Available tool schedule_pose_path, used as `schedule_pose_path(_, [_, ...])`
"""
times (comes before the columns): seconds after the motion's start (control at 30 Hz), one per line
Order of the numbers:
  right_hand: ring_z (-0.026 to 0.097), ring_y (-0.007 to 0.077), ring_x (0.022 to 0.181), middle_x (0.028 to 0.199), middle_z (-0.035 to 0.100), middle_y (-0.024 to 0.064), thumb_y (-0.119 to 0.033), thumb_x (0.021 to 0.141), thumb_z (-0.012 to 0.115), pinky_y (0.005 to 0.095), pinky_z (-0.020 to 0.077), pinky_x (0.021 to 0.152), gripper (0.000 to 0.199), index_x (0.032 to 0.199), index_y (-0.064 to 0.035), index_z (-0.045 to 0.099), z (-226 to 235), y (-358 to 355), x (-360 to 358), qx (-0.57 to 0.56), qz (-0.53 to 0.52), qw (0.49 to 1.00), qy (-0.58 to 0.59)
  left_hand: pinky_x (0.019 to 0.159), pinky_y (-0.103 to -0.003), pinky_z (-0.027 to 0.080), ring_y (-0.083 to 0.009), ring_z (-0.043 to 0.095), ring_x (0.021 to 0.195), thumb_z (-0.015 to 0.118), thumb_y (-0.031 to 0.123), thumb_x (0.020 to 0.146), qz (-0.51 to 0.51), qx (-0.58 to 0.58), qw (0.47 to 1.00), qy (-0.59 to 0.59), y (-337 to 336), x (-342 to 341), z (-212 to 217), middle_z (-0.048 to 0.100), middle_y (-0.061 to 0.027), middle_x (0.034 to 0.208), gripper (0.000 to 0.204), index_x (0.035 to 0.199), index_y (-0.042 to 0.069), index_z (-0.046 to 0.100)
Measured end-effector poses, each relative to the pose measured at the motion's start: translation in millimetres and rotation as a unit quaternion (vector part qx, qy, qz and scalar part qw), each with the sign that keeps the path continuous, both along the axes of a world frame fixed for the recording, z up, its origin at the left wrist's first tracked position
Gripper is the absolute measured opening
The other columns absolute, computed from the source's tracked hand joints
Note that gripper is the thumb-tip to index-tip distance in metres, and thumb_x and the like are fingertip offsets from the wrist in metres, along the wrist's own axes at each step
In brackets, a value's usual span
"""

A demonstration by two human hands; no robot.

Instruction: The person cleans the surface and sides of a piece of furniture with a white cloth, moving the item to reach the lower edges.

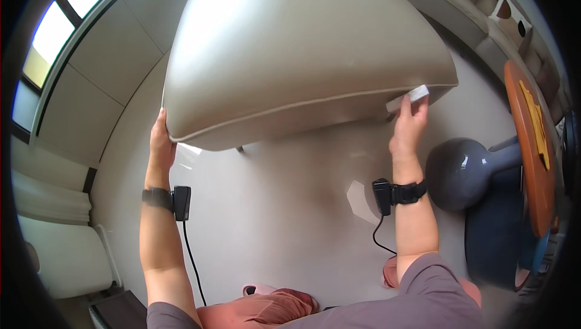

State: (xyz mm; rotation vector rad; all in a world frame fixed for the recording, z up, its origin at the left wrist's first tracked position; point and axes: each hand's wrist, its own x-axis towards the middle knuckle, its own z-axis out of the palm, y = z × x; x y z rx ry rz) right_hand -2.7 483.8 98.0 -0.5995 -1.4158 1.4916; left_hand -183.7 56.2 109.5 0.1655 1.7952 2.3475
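Left hand (161, 141) pressed flat against the lower left corner of a large beige leather cushion with piped seam (302, 51), fingers hidden behind the edge, so grip not fully visible. Right hand (410, 124) raised to the lower right corner of the same cushion, fingertips pinched on a small white rectangular tag (410, 97) that sticks out from the seam. Hands well apart, one at each end of the cushion's lower edge. Cushion lifted above the floor, filling the upper middle of the view, its broad face turned toward the camera and its piped edge running between the two hands.

On each wrist a black strap with a small black box, left wrist device (175, 201) and right wrist device (393, 194), each with a thin black cable hanging down.

Below the cushion, glossy pale grey floor (284, 226). To the right of the right forearm, a rounded glossy grey stool base (460, 172), just beside a dark blue round rug (496, 232). Further right, a round orange-brown wooden tabletop (529, 159) seen almost edge-on. At far left, white cushioned seat (60, 256) under a window (54, 32).
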Motion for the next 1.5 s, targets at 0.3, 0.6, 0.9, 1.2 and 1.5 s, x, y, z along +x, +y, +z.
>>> schedule_pose_path(0.3, [0.003,0.0240,0.133,0.144,-0.006,0.0142,-0.034,0.095,0.029,0.0333,0.0065,0.107,0.070,0.134,-0.0016,-0.019,-10,9,6,0.026,0.000,1.000,0.017,0.088,-0.029,0.042,-0.0179,0.052,0.103,0.033,0.030,0.094,-0.013,0.027,0.998,-0.050,4,96,9,0.053,-0.0100,0.113,0.040,0.116,-0.002,0.046])
schedule_pose_path(0.6, [0.018,0.0205,0.129,0.141,0.019,0.0094,-0.037,0.093,0.034,0.0321,0.0151,0.105,0.060,0.138,-0.0063,0.007,-3,51,-14,0.018,0.065,0.997,0.036,0.075,-0.024,0.044,-0.0112,0.055,0.085,0.034,0.031,0.094,0.060,-0.039,0.994,-0.087,31,190,26,0.058,-0.0054,0.096,0.037,0.108,0.000,0.049])
schedule_pose_path(0.9, [0.035,0.0220,0.123,0.135,0.034,0.0133,-0.026,0.091,0.043,0.0281,0.0263,0.100,0.053,0.134,-0.0008,0.025,-13,108,-77,0.011,0.115,0.989,0.096,0.046,-0.019,0.030,-0.0039,0.037,0.049,0.035,0.039,0.093,0.084,-0.065,0.991,-0.082,80,222,22,0.049,0.0038,0.065,0.034,0.092,0.008,0.051])
schedule_pose_path(1.2, [0.050,0.0148,0.103,0.117,0.052,0.0103,-0.015,0.085,0.053,0.0260,0.0405,0.086,0.044,0.125,0.0001,0.041,-32,171,-95,0.011,-0.004,0.999,0.041,0.045,-0.018,0.032,-0.0044,0.042,0.051,0.033,0.040,0.094,0.031,-0.176,0.981,-0.073,55,216,28,0.053,0.0023,0.068,0.038,0.096,0.006,0.051])
schedule_pose_path(1.5, [0.037,0.0265,0.122,0.133,0.037,0.0177,-0.007,0.086,0.049,0.0335,0.0248,0.103,0.042,0.125,0.0046,0.039,-41,-12,-60,0.062,-0.049,0.990,0.116,0.096,-0.039,0.038,-0.0230,0.040,0.119,0.032,0.035,0.094,-0.081,-0.089,0.989,-0.082,39,213,24,0.037,-0.0095,0.132,0.048,0.132,0.007,0.027])
